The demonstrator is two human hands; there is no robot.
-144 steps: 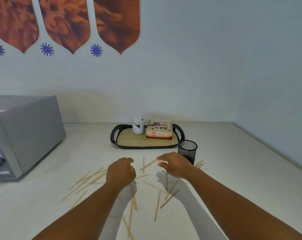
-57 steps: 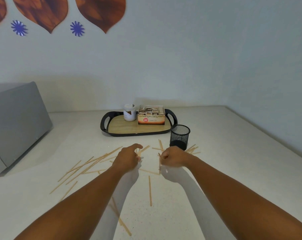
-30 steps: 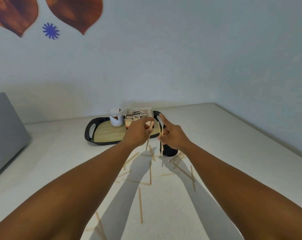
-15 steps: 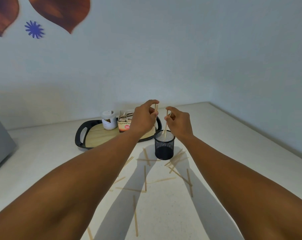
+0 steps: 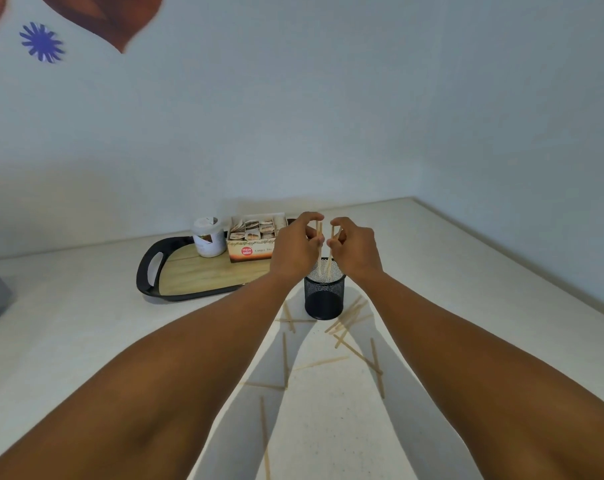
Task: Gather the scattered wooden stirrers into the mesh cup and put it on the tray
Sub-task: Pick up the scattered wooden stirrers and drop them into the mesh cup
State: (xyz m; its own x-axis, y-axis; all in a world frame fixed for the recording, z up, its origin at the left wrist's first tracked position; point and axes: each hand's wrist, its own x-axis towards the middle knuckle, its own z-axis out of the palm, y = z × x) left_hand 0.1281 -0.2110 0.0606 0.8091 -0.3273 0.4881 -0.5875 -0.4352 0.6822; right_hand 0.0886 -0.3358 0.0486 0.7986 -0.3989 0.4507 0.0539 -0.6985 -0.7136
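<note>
Mesh cup: the mesh cup (image 5: pixel 324 293) is black, round and made of fine wire net; it stands upright on the counter (image 5: pixel 466 306), just beside the right front corner of the tray (image 5: pixel 176 275) but not on it.
Stirrers: the wooden stirrers (image 5: pixel 352 341) are thin, pale, flat sticks; many lie scattered on the counter around and in front of the cup, some crossing each other.
Left hand: the left hand (image 5: pixel 295 247) is above the cup, fingers closed in a pinch on some stirrers that point down into the cup.
Right hand: the right hand (image 5: pixel 354 249) is close beside it, also pinching stirrers that reach down into the cup.
Tray: black rim, wooden floor; it carries a white jar (image 5: pixel 208 237) and a box of packets (image 5: pixel 255 239).
</note>
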